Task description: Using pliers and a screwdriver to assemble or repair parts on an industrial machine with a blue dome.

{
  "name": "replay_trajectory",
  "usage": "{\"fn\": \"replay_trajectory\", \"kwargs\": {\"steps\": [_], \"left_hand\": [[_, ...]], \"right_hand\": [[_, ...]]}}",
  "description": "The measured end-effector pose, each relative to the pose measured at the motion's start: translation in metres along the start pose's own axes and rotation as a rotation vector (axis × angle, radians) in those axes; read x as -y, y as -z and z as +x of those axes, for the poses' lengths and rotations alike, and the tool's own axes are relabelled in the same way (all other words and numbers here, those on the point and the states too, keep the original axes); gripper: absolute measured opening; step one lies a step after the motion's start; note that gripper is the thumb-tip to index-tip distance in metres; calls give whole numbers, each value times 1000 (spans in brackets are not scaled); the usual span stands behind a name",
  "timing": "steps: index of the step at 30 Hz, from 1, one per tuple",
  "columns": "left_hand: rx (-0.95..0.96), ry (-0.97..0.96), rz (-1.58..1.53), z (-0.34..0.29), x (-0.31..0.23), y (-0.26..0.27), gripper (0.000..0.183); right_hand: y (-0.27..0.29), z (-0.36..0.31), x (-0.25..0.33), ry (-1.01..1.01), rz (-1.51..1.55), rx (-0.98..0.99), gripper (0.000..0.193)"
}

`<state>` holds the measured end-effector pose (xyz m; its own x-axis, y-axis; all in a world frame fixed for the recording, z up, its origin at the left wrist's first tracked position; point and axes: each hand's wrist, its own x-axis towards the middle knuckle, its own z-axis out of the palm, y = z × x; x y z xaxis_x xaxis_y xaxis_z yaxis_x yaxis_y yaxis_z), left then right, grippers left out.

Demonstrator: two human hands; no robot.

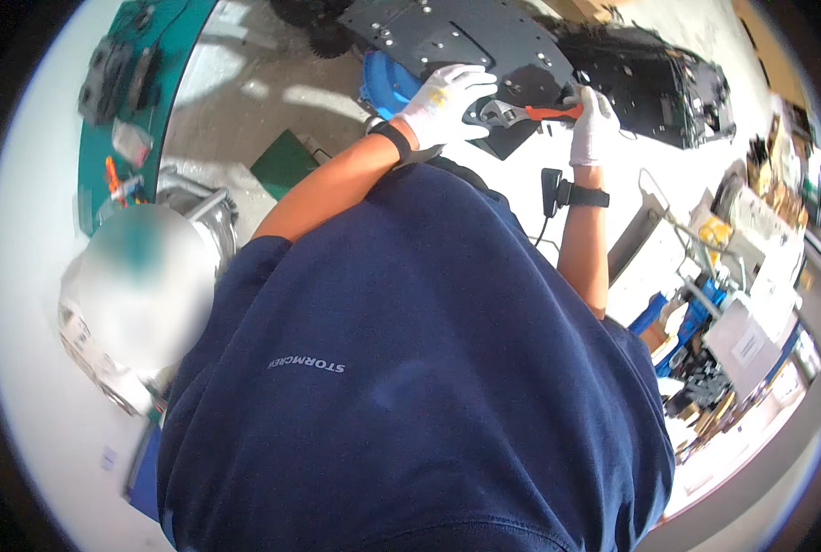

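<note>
Both my hands wear white knitted gloves. My right hand is closed round the end of an adjustable wrench with an orange-red handle. The wrench's grey metal head points left, toward my left hand. That hand has its fingers stretched out and the thumb apart, at the edge of a dark grey panel dotted with bolt heads. Its glove has a yellow patch on the back. Whether the wrench jaw touches a bolt I cannot tell.
A black machine part lies right of the panel, and a blue plastic piece beside my left hand. On the left are a green bench and orange-handled tools. Cluttered shelves stand at the right. A green board lies below.
</note>
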<state>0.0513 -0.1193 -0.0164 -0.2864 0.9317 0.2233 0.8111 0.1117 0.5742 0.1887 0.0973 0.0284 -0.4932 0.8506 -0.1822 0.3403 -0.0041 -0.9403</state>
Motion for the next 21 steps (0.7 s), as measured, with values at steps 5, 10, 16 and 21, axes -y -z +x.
{"fn": "replay_trajectory", "kwargs": {"steps": [5,10,16,21], "left_hand": [[-97,125,-23,-16,-18,-10,62],[-207,266,-120,-17,-29,-16,67],[-239,262,-9,-17,-36,-19,58],[-191,299,33,-7,-37,-15,66]], "right_hand": [[-38,39,14,277,-20,199,20],[-76,64,24,284,-44,391,20],[-64,68,49,264,-28,712,25],[-34,37,52,469,56,582,26]]}}
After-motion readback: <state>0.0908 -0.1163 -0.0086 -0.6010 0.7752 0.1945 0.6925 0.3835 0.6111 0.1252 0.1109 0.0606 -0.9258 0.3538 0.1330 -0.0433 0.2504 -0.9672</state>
